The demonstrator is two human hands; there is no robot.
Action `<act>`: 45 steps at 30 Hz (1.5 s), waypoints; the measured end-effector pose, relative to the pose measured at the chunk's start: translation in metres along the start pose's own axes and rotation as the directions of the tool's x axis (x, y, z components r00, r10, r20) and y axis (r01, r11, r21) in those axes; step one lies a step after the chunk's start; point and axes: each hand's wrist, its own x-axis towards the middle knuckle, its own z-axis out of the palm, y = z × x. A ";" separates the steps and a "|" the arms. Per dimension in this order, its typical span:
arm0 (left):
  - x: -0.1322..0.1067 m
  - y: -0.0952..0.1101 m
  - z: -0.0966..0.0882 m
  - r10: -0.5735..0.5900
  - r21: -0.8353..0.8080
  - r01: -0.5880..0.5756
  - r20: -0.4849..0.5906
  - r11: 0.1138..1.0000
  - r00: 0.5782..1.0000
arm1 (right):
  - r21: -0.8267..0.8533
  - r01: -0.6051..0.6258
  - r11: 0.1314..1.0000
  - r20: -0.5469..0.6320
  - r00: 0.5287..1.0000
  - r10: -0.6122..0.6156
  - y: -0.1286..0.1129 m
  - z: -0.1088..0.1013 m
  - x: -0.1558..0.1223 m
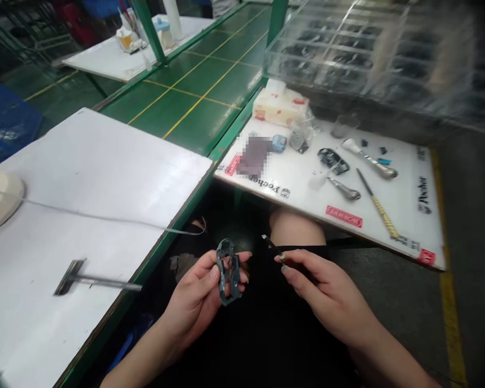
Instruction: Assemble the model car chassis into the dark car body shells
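Two hands above the lap (275, 323). Left hand (202, 293): thumb and fingers clamped on the frame (222, 279). Right hand (325, 288): fingers pinched together on a slim, flat-tipped tool (272, 247). The frame is dark, glossy, oblong, hollow-centred; judged light, stiff, likely plastic, fragile at its narrow bars. Recommended hold: outer rim. Slipperiness cannot be judged.

A gap lies between the left hand (200, 296) and the right hand (323, 291), narrowed by the blade (271, 246) jutting in. Leftward, a cord (105, 217) overhangs the table (117, 161) edge; rightward, the file (375, 201) and dark part (339, 164) obstruct the board (408, 199), with bins (347, 54) standing beyond
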 end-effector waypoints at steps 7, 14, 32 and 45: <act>0.081 0.020 0.020 0.422 0.853 -0.308 0.116 0.422 0.899 | -0.258 -0.209 0.943 -0.607 0.794 0.010 0.028 -0.080 0.066; 0.214 0.042 0.132 0.409 0.892 -0.286 0.420 -0.349 0.810 | -0.449 -0.405 0.796 -0.624 0.780 0.045 0.014 -0.190 0.178; 0.097 0.028 0.096 0.337 0.573 -0.421 0.253 0.703 0.907 | 0.335 0.013 0.942 -0.369 0.922 0.119 -0.007 -0.117 0.042; 0.023 0.007 0.043 0.227 0.145 -0.264 0.229 0.954 0.947 | 0.344 0.153 0.926 -0.122 0.985 -0.118 -0.016 0.018 -0.003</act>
